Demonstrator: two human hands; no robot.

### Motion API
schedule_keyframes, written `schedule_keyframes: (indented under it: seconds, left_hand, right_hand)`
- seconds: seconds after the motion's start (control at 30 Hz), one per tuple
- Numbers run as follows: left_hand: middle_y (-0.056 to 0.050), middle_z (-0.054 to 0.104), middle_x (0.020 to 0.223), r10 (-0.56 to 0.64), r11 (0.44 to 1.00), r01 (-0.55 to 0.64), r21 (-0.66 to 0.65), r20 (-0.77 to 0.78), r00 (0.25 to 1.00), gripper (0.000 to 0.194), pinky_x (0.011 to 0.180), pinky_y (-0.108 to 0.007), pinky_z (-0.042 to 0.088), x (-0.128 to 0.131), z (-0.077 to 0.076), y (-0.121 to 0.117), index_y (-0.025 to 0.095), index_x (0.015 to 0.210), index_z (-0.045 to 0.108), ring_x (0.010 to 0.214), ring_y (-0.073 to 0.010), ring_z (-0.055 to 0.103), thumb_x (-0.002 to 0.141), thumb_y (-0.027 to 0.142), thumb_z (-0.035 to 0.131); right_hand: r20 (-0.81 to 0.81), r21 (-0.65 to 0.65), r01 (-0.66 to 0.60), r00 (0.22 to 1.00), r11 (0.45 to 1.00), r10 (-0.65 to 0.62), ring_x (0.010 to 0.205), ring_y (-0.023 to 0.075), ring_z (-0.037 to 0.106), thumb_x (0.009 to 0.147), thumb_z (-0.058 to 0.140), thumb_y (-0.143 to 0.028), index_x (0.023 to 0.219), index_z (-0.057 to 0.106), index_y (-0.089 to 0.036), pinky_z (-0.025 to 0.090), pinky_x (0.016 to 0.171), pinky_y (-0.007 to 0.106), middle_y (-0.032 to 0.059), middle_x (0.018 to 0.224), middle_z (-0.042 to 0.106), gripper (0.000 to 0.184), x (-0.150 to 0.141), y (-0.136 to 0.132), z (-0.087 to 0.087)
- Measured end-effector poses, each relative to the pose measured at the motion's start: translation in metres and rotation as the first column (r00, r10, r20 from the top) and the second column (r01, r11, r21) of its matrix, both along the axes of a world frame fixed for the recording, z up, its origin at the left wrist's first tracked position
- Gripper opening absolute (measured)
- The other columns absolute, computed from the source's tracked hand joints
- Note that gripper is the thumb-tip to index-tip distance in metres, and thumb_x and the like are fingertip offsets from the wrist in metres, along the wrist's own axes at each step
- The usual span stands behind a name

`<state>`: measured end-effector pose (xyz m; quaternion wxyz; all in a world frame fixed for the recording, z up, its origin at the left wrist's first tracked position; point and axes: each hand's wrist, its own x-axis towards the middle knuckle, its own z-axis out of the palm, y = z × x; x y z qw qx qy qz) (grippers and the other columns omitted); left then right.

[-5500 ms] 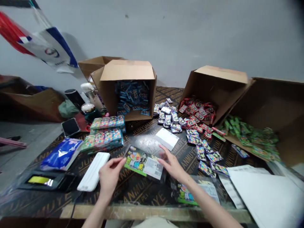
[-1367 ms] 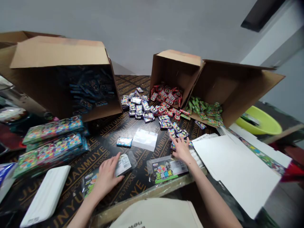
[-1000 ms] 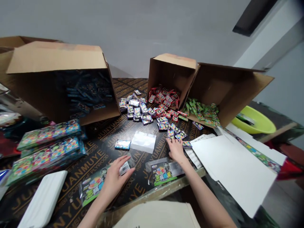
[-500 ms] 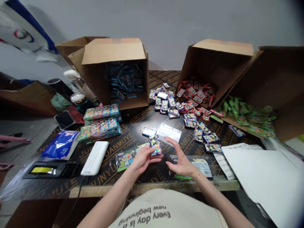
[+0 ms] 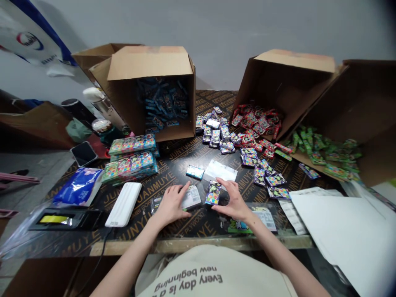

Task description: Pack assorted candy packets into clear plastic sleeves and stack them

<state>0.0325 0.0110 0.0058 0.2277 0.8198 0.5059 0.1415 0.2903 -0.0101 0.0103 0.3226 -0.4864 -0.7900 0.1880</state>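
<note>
My right hand (image 5: 234, 201) grips a small purple packet (image 5: 213, 192) with colourful round shapes by its opposite edges, thumb near and fingers far. My left hand (image 5: 171, 205) is open, thumb and fingers apart, over a clear printed pouch (image 5: 192, 197) whose white-labelled side shows; part of the pouch is hidden under the hand. Just beyond lies a blue packet (image 5: 194, 172), beside a white translucent sheet (image 5: 220, 170). Another printed pouch (image 5: 264, 218) rests partly beneath my right wrist.
Cartons hold blue packets (image 5: 167, 103), red packets (image 5: 258, 119) and green packets (image 5: 328, 150). Loose purple packets (image 5: 225, 134) are heaped between them. Bundled packet strips (image 5: 131, 161), a white power bank (image 5: 123, 205) and a blue pouch (image 5: 78, 186) lie left; white paper (image 5: 343, 222) covers the right.
The purple packet has passed from my left hand to my right. My left hand has moved left and opened. The pouch by it now shows its white-labelled side rather than its colourful print.
</note>
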Motion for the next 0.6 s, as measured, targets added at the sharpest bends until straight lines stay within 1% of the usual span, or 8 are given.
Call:
schedule_keyframes:
  seconds: [0.07,0.13,0.23,0.37,0.4,0.47,0.53,0.6]
  left_hand:
    - [-0.011,0.051,0.117,-0.054,0.999,0.054,0.0,-0.065,0.996,0.097,0.096,-0.046,0.031,-0.005,-0.005,-0.003,0.02,0.137,0.025,0.108,-0.03,0.045,0.052,0.03,0.071]
    - [-0.01,0.051,0.116,-0.077,0.997,0.077,0.016,-0.027,0.997,0.099,0.096,-0.045,0.032,-0.005,-0.006,-0.007,0.022,0.139,0.014,0.107,-0.028,0.046,0.056,0.026,0.067]
    - [-0.009,0.049,0.12,-0.073,0.996,0.07,0.058,0.053,0.996,0.099,0.101,-0.047,0.026,-0.004,-0.002,-0.01,0.021,0.14,0.005,0.112,-0.0263,0.044,0.06,0.023,0.063]
    - [-0.008,0.044,0.13,-0.136,0.989,0.13,0.074,0.077,0.988,0.095,0.106,-0.048,0.019,-0.004,0.004,-0.008,0.023,0.14,0.005,0.118,-0.0248,0.042,0.062,0.022,0.06]
    - [-0.009,0.043,0.131,-0.134,0.988,0.127,0.087,0.078,0.988,0.094,0.106,-0.048,0.021,-0.003,0.005,-0.007,0.023,0.14,0.006,0.118,-0.0253,0.042,0.062,0.022,0.06]
    - [-0.01,0.046,0.128,-0.09,0.989,0.079,0.122,0.091,0.992,0.093,0.102,-0.048,0.029,-0.001,0.009,-0.005,0.021,0.14,0.007,0.116,-0.0266,0.044,0.063,0.023,0.06]
    - [-0.011,0.051,0.121,-0.033,0.989,0.017,0.149,0.111,0.993,0.092,0.095,-0.045,0.038,0.004,0.01,-0.002,0.02,0.139,0.008,0.11,-0.0267,0.049,0.065,0.026,0.061]
    - [-0.009,0.055,0.115,-0.018,0.987,-0.001,0.163,0.113,0.993,0.09,0.089,-0.041,0.043,0.009,0.006,0.003,0.019,0.139,0.01,0.103,-0.0256,0.054,0.066,0.031,0.061]
  right_hand:
    - [0.054,0.003,0.01,0.998,1.0,-0.01,0.115,0.0267,0.042,0.066,0.068,-0.03,0.132,0.029,-0.023,0.026,0.096,0.043,0.0097,0.126,0.047,0.076,-0.003,0.002,-0.002]
    - [0.102,-0.014,-0.001,0.995,1.0,0.003,0.118,0.0272,0.039,0.068,0.067,-0.027,0.132,0.029,-0.023,0.023,0.097,0.045,0.0105,0.128,0.045,0.075,-0.008,0.003,-0.001]
    - [0.097,-0.088,-0.144,0.984,0.986,0.152,0.118,0.0268,0.04,0.066,0.066,-0.025,0.132,0.028,-0.023,0.022,0.098,0.045,0.0102,0.129,0.045,0.076,-0.014,0.004,0.004]
    - [0.049,-0.152,-0.299,0.95,0.942,0.309,0.122,0.0261,0.036,0.065,0.07,-0.033,0.135,0.023,-0.023,0.018,0.102,0.043,0.0108,0.134,0.04,0.085,-0.014,0.009,0.008]
    - [0.042,-0.146,-0.268,0.96,0.952,0.276,0.125,0.0273,0.032,0.062,0.072,-0.039,0.136,0.021,-0.022,0.015,0.103,0.045,0.0118,0.136,0.037,0.092,-0.014,0.008,0.009]
    - [0.005,-0.122,-0.092,0.996,0.988,0.093,0.127,0.0287,0.027,0.061,0.072,-0.048,0.138,0.016,-0.022,0.009,0.104,0.048,0.0135,0.136,0.036,0.099,-0.016,0.002,0.01]
    - [-0.05,-0.126,0.051,0.997,0.991,-0.058,0.124,0.0264,0.033,0.07,0.065,-0.049,0.139,0.013,-0.022,0.006,0.104,0.048,0.0126,0.13,0.043,0.091,-0.019,-0.007,0.013]
    - [-0.063,-0.149,-0.003,0.998,0.989,-0.006,0.118,0.0221,0.042,0.08,0.055,-0.047,0.139,0.012,-0.025,0.006,0.104,0.046,0.0091,0.126,0.049,0.076,-0.018,-0.012,0.015]
